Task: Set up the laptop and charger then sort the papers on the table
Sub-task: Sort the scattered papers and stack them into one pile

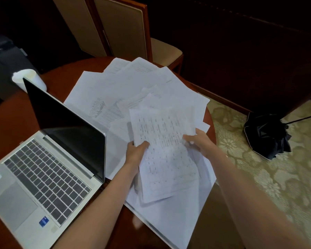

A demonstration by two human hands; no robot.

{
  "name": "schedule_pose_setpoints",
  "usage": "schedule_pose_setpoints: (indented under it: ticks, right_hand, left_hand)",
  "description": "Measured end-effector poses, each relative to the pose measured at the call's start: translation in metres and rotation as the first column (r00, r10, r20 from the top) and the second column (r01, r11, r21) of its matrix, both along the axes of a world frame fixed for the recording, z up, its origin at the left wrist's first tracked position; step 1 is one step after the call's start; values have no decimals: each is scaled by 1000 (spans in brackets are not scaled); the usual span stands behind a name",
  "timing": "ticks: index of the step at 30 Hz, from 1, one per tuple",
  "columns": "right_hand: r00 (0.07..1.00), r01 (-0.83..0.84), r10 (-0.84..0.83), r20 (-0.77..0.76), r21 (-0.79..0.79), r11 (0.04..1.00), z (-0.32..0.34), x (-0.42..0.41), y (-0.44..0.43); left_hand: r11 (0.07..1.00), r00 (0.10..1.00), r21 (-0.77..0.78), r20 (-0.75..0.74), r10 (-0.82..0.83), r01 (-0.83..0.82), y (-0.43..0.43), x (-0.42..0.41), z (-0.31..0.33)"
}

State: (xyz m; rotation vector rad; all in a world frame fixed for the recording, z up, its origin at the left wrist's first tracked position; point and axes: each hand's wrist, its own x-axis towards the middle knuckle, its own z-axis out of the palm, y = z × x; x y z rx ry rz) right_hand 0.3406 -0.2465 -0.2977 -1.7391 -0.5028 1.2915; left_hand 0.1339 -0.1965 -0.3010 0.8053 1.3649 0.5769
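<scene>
Round dark wood table (11, 119), patterned carpet (276, 177) off its right side, chairs (126, 27) at 12 o'clock. Laptop (43, 177) sits open at 8 o'clock with a dark screen; no charger in view, so I can't confirm that half of the setup. Blue sticker (43, 221) on the palm rest, too small to read. White cup-like thing (30, 79) at 10 o'clock just behind the lid; contents can't be told, and a lid bump could tip it. Loose papers (129, 83) fan from 12 round to 5 o'clock, touching the laptop's right edge. Left hand (136, 151) pinches the held sheets (163, 141) at their left edge, thumb on top; right hand (199, 141) grips the right edge, fingers curled round it. Print on them is rows or tables, too blurred to read. Risks: the bundle looks uneven and the lower sheets sag, so one could slip out; the sheets at 4 to 5 o'clock overhang the rim and any drag could slide them to the floor. Folded black umbrella (267, 136) lies on the carpet at 3 o'clock.
</scene>
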Motion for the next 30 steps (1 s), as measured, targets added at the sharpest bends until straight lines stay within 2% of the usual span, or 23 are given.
schedule_pose_setpoints:
  ticks: [3,5,9,13,15,18,23,27,30]
  right_hand:
    - [985,28,-35,167,43,999,7,-8,-5]
    - [974,75,-99,202,121,990,19,-11,-10]
    - [974,135,-187,128,335,932,56,-12,-22]
    - [949,223,-310,55,576,787,107,-9,-27]
    - [942,243,-336,23,641,728,124,-5,-28]
    - [923,256,-380,55,649,716,123,-5,-34]
    - [927,209,-349,138,583,785,103,-15,-33]
    - [921,211,-356,158,565,798,99,-13,-23]
    - [943,149,-256,214,416,897,73,-9,-20]
  left_hand:
    - [997,998,60,-2,-56,56,-1,0,5]
    - [983,996,164,-43,-77,83,-2,-2,14]
    - [929,999,368,-9,-43,43,-5,-2,51]
    - [815,996,580,82,-47,-10,-1,10,93]
    - [753,993,658,93,-74,-5,0,13,107]
    - [698,992,716,64,-112,33,1,13,110]
    - [711,987,691,-23,-160,131,3,18,102]
    - [775,996,630,33,-80,41,15,22,100]
    - [856,995,507,-51,-90,103,18,21,89]
